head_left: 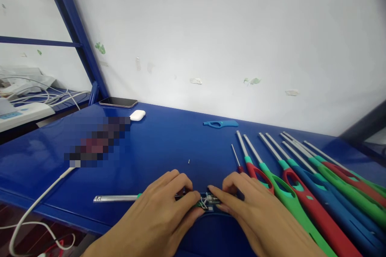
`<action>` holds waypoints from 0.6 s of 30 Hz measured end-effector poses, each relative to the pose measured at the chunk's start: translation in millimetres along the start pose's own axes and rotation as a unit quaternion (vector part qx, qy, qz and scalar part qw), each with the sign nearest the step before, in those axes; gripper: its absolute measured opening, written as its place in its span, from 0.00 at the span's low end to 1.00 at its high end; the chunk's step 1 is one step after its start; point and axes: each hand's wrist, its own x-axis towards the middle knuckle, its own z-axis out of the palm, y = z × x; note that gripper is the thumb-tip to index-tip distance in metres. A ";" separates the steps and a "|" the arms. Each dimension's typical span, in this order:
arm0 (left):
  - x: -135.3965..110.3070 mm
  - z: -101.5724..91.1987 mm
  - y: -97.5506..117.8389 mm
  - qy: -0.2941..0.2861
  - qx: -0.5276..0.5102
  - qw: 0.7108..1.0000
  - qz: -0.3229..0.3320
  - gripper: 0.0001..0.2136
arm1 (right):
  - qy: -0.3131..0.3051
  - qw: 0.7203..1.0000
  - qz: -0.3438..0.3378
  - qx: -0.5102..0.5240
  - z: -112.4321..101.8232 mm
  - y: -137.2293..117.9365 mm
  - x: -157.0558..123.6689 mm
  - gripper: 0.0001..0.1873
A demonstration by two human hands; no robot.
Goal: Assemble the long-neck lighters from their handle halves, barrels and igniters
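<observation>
An opened long-nosed lighter [116, 198] lies along the front of the table, its metal tube pointing left. My left hand [164, 202] is closed around its body, thumb and fingers pressed near the exposed inside. White wires and small parts [206, 200] show between my two hands. My right hand [251, 204] is closed on the handle end, its fingertips pinching at the parts there. My fingers hide most of the casing. A tiny screw [189, 162] lies just beyond my hands. Farther back sits a loose blue half-shell [221, 124] of a lighter handle.
Several red, green and blue lighters [304, 192] lie in a row at right, beside a thin screwdriver [237, 156]. A phone [118, 102] and white earbud case [138, 115] are at back left. A white cable [39, 200] runs off the table's left front edge from a blurred-out object.
</observation>
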 end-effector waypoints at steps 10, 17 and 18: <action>4.3 -5.6 0.9 -0.061 -0.009 0.998 -0.008 0.10 | 0.015 1.000 0.019 0.016 1.9 2.2 -3.1 0.21; 1.7 -7.2 2.4 -0.075 -0.013 0.997 -0.010 0.11 | -0.003 0.998 0.034 0.057 6.4 4.7 -2.2 0.15; 1.2 -6.8 2.2 -0.077 -0.009 0.997 -0.010 0.12 | 0.006 0.998 0.034 0.060 5.0 4.4 -1.6 0.16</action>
